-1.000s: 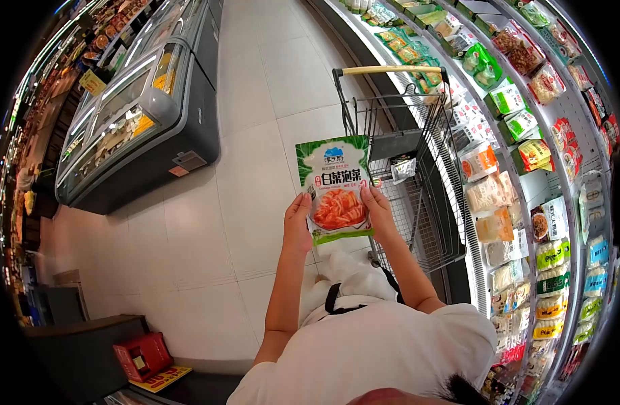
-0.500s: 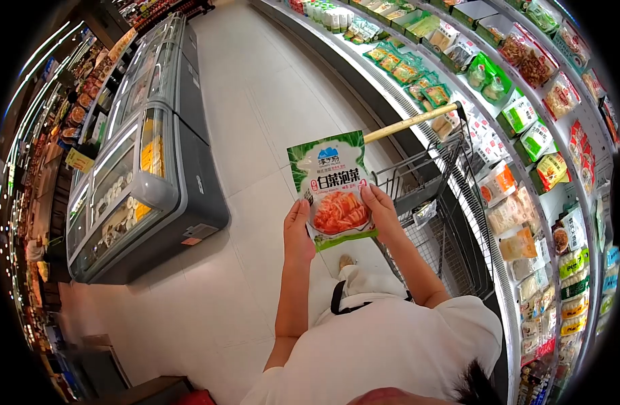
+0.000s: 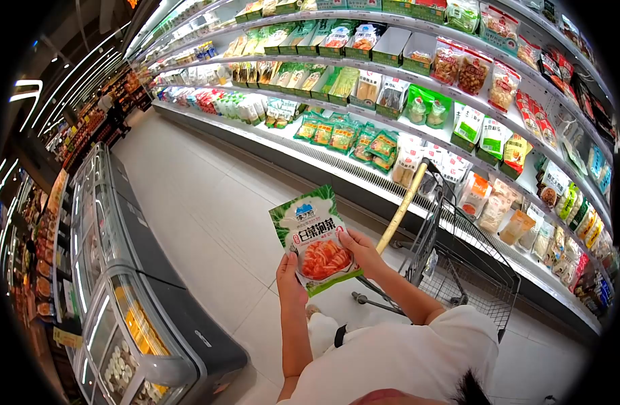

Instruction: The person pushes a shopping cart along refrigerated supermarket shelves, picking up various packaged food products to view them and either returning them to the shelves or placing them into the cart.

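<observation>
A green and white packet of kimchi [image 3: 318,226], with a picture of red pickled cabbage on its front, is held upright before my body, tilted a little. My left hand [image 3: 292,280] grips its lower left edge, with the thumb on the front. My right hand [image 3: 364,253] pinches the right edge, a little higher up. The fingers behind the packet are hidden. Close to my right forearm stands a shopping cart [image 3: 469,280] with a pale yellow handle [image 3: 402,206].
Refrigerated shelves [image 3: 269,138] full of packaged food curve along the far side and right. Green snack-like packets [image 3: 344,135] lie on the lower shelf. A chest freezer [image 3: 188,317] stands at left, with the tiled aisle floor [image 3: 188,196] between. A distant person [image 3: 114,111] is farther down.
My view has turned up and toward the shelves, so more of them shows. The packet sits lower and slightly left in view, tilted more, still in both hands.
</observation>
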A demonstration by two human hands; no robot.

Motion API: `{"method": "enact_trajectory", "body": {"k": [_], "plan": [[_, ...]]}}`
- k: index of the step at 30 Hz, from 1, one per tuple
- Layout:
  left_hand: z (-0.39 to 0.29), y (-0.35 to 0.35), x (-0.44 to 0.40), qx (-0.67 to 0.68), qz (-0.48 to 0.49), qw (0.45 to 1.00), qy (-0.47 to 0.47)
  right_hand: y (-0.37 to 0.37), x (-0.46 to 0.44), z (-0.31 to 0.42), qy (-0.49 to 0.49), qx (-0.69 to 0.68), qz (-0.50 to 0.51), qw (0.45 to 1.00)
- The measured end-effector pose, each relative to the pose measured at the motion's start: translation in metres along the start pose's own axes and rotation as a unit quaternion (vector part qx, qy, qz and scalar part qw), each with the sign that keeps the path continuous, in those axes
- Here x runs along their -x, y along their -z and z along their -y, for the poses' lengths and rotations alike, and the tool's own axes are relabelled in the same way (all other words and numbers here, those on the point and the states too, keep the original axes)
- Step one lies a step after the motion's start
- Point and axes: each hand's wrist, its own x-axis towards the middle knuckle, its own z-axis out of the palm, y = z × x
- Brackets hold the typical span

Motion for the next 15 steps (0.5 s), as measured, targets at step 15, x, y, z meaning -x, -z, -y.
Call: {"method": "enact_trajectory", "body": {"k": [15], "plan": [[-0.024, -0.024, -0.244, -0.101, 0.210, 0.960, 0.153, -0.002, -0.161, 0.007, 0.118, -0.034, -0.239, 0.963]]}}
